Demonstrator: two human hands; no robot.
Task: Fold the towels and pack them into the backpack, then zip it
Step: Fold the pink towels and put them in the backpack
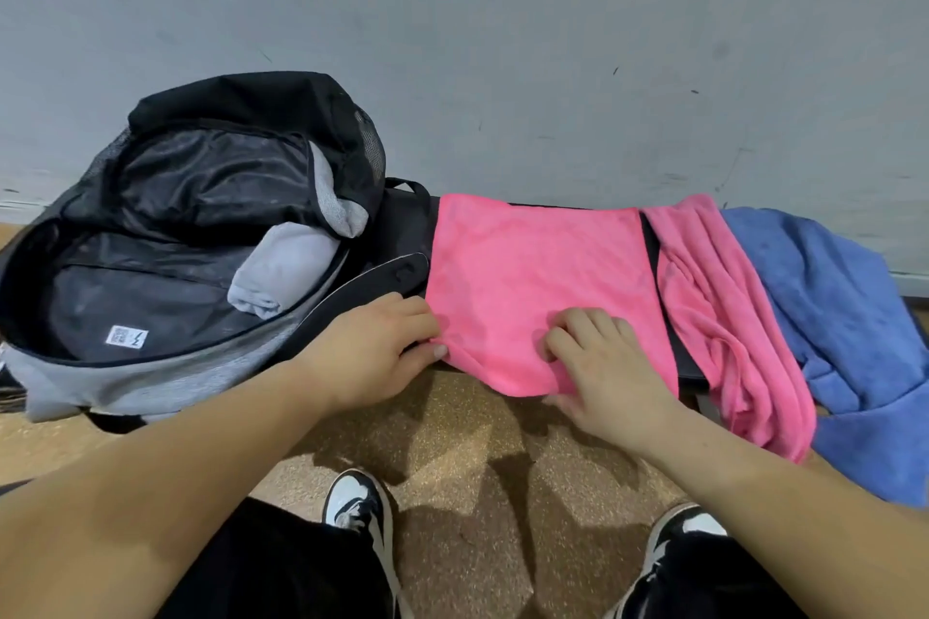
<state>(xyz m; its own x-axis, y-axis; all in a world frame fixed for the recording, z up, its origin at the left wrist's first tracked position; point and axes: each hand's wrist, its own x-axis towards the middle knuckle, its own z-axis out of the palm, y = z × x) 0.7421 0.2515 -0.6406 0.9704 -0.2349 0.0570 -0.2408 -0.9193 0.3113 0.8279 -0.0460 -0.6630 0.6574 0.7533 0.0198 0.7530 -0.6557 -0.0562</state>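
Observation:
A pink towel (533, 276) lies spread flat on a low black bench, its near edge hanging over the front. My left hand (372, 357) pinches its near left corner between thumb and fingers. My right hand (603, 372) grips the near edge a little to the right, fingers curled into the cloth. The grey and black backpack (151, 382) lies open at the left, with a folded grey towel (286, 266) inside it. A second pink towel (729, 317) and a blue towel (844, 317) lie crumpled at the right.
A grey wall (502, 40) stands right behind the bench (686, 357). The floor (452, 442) is speckled brown. My two black and white shoes (359, 508) stand below the bench's front edge.

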